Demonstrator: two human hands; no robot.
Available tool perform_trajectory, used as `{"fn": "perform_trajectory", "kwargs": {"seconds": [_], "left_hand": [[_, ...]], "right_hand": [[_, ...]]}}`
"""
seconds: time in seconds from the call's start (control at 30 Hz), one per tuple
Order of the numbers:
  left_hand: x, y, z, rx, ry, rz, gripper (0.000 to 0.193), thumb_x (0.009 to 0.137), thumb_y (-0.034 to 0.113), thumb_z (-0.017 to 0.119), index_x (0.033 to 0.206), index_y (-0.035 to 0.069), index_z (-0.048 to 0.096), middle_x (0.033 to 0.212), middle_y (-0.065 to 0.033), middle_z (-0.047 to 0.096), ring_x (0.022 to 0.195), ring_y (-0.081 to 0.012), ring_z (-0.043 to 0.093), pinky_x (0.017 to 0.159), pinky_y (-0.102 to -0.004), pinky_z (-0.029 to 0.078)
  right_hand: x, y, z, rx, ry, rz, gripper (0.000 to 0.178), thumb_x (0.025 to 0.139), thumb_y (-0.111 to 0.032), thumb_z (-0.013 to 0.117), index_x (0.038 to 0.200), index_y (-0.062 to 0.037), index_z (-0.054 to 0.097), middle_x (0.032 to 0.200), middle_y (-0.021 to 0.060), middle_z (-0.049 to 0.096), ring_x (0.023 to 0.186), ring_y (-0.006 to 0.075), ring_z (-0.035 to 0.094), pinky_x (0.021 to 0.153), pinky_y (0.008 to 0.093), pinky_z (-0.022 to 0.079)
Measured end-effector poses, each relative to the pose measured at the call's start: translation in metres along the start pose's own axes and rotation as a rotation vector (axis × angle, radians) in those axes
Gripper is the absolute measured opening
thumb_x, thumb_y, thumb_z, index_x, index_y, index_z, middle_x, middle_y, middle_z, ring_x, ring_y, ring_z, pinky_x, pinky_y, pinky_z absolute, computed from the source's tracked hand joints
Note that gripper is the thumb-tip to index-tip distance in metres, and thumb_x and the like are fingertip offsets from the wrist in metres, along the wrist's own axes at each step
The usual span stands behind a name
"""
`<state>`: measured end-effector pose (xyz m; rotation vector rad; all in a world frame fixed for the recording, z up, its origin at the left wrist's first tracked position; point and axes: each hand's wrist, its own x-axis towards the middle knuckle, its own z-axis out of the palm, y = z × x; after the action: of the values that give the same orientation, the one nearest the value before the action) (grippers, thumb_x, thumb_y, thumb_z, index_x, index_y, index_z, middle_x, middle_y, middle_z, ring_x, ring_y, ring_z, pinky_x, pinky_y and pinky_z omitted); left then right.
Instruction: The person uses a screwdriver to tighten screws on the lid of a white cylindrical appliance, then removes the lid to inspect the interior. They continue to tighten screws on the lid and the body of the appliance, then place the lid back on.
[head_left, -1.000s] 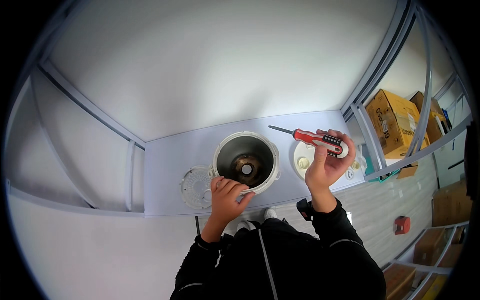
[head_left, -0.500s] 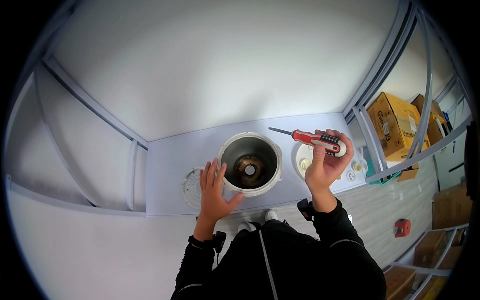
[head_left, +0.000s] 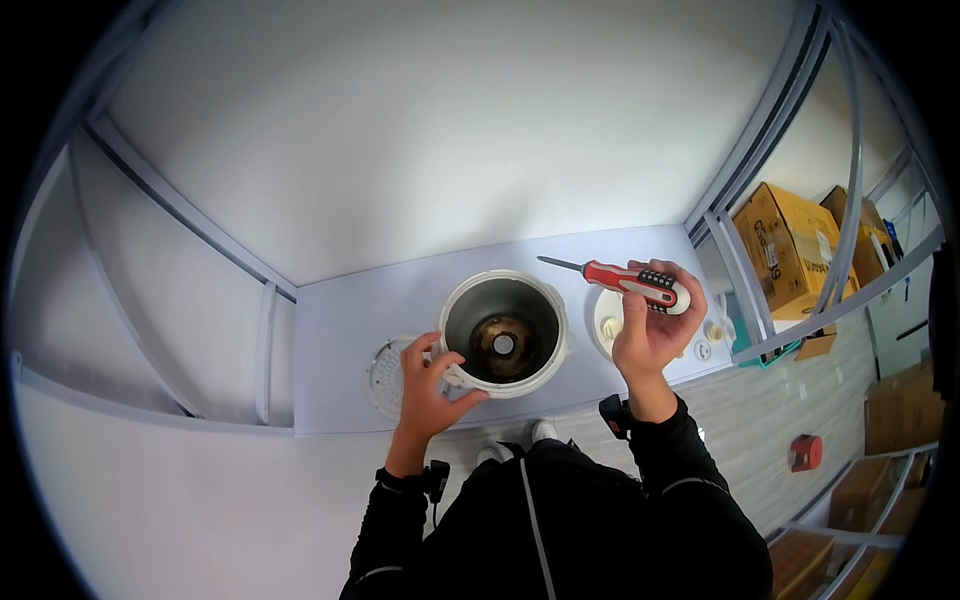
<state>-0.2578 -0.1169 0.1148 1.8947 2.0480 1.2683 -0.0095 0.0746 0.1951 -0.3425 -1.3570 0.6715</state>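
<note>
A rice cooker body [head_left: 503, 275] with a pale rim stands on the table. Its inside wall is grey, and the bottom shows a brown, stained heating plate with a round centre piece. My left hand [head_left: 428, 390] grips its near-left edge, fingers bent at the rim and thumb along the near side. In my right hand [head_left: 650, 345] is a screwdriver [head_left: 605, 274] with a red and white handle holding a row of black bits. It is held above the table, right of the cooker body, its shaft pointing left. My fingers are wrapped round the handle's end.
A perforated white disc [head_left: 385, 378] lies left of the cooker body, partly behind my left hand. At right, a white round part [head_left: 603, 322] and small pieces [head_left: 703, 350] lie on the white table [head_left: 335, 330]. Metal frame posts [head_left: 735, 265] and cardboard boxes [head_left: 785, 250] stand beyond.
My left hand's fingers have bent from outstretched to curled at the rim. The cooker body has shifted slightly right and nearer. My right hand and the screwdriver are almost still.
</note>
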Motion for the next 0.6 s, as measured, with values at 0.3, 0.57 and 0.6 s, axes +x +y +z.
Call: {"fn": "perform_trajectory", "kwargs": {"seconds": [0.3, 0.57, 0.6], "left_hand": [[0.000, 0.033, 0.048, -0.028, 0.108, -0.019, 0.069, 0.060, 0.034, 0.102, 0.116, 0.010, 0.070, 0.140, -0.0164, 0.049, 0.120, -0.0367, 0.054, 0.097, -0.0446, 0.050], [0.010, 0.007, 0.024, -0.052, -0.136, 0.242, 0.063, 0.069, 0.033, 0.095, 0.126, 0.015, 0.076, 0.126, -0.0039, 0.065, 0.097, -0.0248, 0.063, 0.088, -0.0410, 0.049], [0.010, 0.007, 0.022, 0.029, -0.110, 0.289, 0.060, 0.069, 0.033, 0.095, 0.124, 0.015, 0.077, 0.122, -0.0024, 0.067, 0.095, -0.0239, 0.063, 0.087, -0.0398, 0.048]], "right_hand": [[-0.006, -0.023, -0.014, -0.027, 0.055, -0.008, 0.067, 0.089, 0.002, 0.083, 0.142, -0.0019, 0.043, 0.131, 0.0221, 0.061, 0.117, 0.0354, 0.071, 0.100, 0.0465, 0.061], [-0.033, -0.056, -0.033, -0.127, 0.190, -0.018, 0.064, 0.088, 0.005, 0.082, 0.138, -0.0022, 0.042, 0.137, 0.0218, 0.055, 0.121, 0.0364, 0.068, 0.104, 0.0477, 0.060], [-0.038, -0.062, -0.032, -0.128, 0.211, -0.012, 0.061, 0.088, 0.005, 0.082, 0.134, -0.0023, 0.043, 0.137, 0.0214, 0.054, 0.121, 0.0363, 0.069, 0.104, 0.0479, 0.060]]}}
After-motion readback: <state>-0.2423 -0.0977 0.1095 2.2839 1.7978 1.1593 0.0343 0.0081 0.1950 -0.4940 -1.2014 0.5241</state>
